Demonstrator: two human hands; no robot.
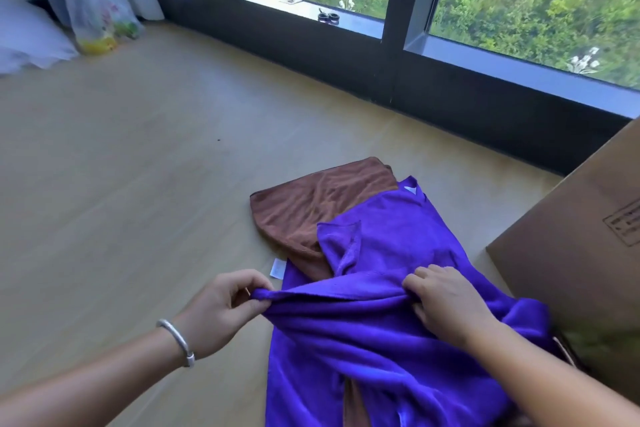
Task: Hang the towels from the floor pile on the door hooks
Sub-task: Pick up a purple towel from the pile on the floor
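Both hands are on the purple towel [381, 333], stretched between them over the wood floor [138, 166]: left hand [221, 312] pinches a bunched corner, right hand [446, 305] grips the edge. Brown towel [311, 204] lies just beyond the hands, cardboard box [581, 243] right of the right hand.

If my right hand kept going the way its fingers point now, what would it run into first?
Probably more of the purple towel your right hand already grips, then the brown towel beyond; depth is unclear.
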